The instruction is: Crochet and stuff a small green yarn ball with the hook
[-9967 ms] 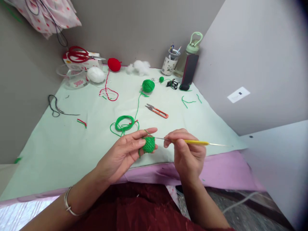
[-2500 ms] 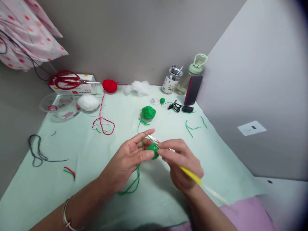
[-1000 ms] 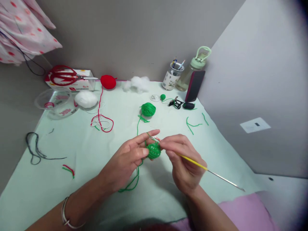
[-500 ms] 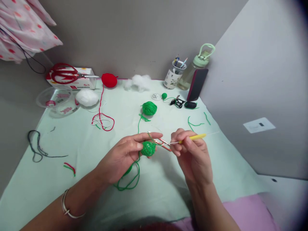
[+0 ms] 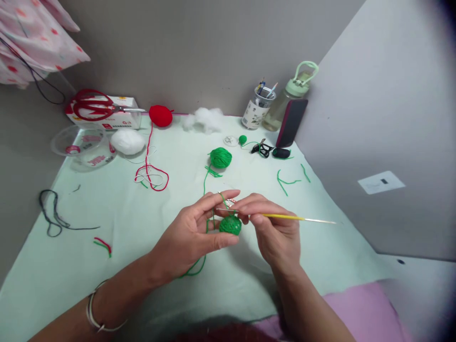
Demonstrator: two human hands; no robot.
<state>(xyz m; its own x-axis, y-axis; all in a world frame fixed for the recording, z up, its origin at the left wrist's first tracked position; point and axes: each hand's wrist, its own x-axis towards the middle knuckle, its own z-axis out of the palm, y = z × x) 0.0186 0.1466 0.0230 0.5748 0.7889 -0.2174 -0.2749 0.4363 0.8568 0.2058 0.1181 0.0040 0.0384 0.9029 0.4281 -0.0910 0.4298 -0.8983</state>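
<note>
A small round green crochet piece (image 5: 230, 225) rests between the thumb and fingers of my left hand (image 5: 192, 230). Green yarn loops over my raised left index finger and trails below the hand onto the cloth. My right hand (image 5: 276, 232) is closed round a crochet hook (image 5: 285, 216) with a yellow handle. The hook's metal tip points left, just above the crochet piece, close to the yarn. Behind the fingers a pair of small scissors (image 5: 231, 203) shows only in part. The green yarn ball (image 5: 220, 157) lies beyond my hands.
At the back left are red scissors (image 5: 93, 105) on a box, a clear plastic tub (image 5: 83, 147), white yarn (image 5: 128, 141) and red yarn (image 5: 160, 116). White stuffing (image 5: 204, 120), a pen cup (image 5: 259, 108), a bottle (image 5: 281, 111) and a phone (image 5: 292, 123) stand along the back.
My right hand has moved left, bringing the hook's tip over the crochet piece. The piece has shifted slightly right and down, and my left thumb now lies below it.
</note>
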